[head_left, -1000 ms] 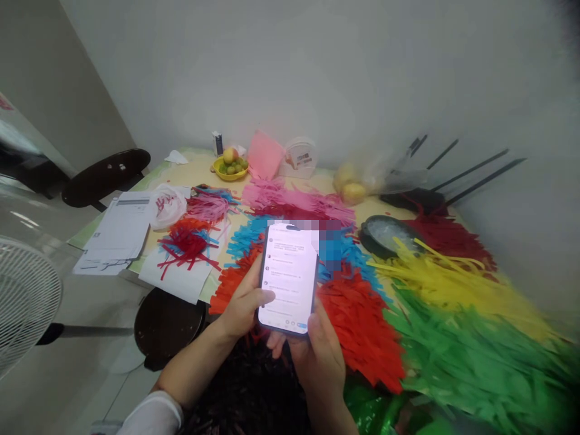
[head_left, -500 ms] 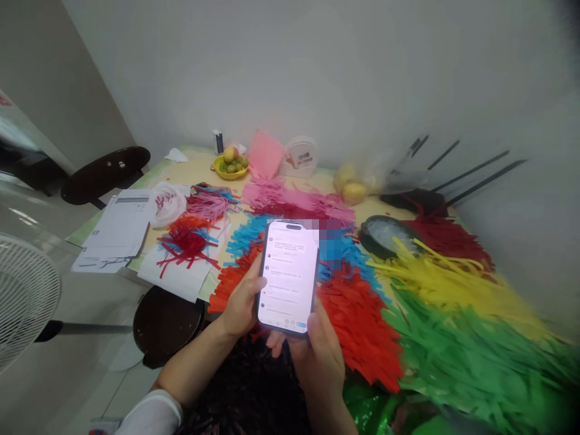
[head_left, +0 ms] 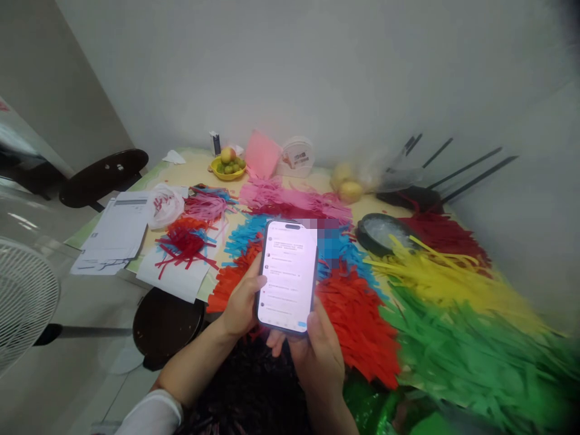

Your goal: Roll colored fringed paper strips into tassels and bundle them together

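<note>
A smartphone [head_left: 286, 278] with a lit white screen showing lines of small text is held upright in front of me. My left hand [head_left: 244, 299] is closed round its left edge, the thumb at the side of the screen. My right hand [head_left: 319, 350] grips the lower right corner, with its thumb along the edge. Some fingers are hidden behind the phone. Beyond and beside it lie piles of cut strips: red-orange [head_left: 362, 326], blue [head_left: 242, 238], pink [head_left: 317, 202], yellow [head_left: 435, 272] and green [head_left: 471, 344].
Across the table stand a yellow bowl of fruit [head_left: 229, 175], a white tub [head_left: 296, 157] and a dark round pan [head_left: 385, 232]. Papers [head_left: 118, 226] and a plastic bag [head_left: 165, 205] lie at left. Stools [head_left: 167, 326] and a fan [head_left: 27, 302] are beside the table.
The view has shifted slightly, so the table and piles sit a little further left. Both hands keep hold of the phone. Small icons along the bottom of its screen look different.
</note>
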`<act>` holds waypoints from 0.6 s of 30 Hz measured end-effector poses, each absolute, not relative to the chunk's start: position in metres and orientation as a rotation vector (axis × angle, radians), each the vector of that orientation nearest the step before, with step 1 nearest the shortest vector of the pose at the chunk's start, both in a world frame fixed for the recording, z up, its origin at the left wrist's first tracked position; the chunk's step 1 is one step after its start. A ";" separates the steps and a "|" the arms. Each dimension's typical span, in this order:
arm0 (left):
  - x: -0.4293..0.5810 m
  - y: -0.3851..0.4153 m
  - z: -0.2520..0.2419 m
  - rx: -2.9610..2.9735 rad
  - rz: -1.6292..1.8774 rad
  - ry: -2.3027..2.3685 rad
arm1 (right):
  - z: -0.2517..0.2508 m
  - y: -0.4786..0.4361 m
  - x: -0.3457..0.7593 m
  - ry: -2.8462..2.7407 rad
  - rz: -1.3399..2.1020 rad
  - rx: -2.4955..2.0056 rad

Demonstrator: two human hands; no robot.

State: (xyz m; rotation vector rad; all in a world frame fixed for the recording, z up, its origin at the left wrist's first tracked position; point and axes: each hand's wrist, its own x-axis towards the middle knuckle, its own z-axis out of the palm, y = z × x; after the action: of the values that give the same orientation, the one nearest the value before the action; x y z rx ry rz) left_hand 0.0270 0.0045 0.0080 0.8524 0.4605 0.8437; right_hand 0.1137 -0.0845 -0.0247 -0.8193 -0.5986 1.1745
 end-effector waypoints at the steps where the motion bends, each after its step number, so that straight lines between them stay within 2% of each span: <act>1: 0.027 0.005 0.008 0.852 0.846 0.442 | -0.025 -0.084 0.114 -0.601 1.171 -0.814; 18: 0.030 0.004 0.008 0.848 0.875 0.474 | -0.025 -0.083 0.116 -0.631 1.165 -0.844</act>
State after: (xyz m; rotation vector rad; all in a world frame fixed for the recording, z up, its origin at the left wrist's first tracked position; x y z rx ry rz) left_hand 0.0302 0.0043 0.0077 0.8476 0.4741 0.8749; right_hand 0.1158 -0.0835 -0.0246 -0.8441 -0.6312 1.1646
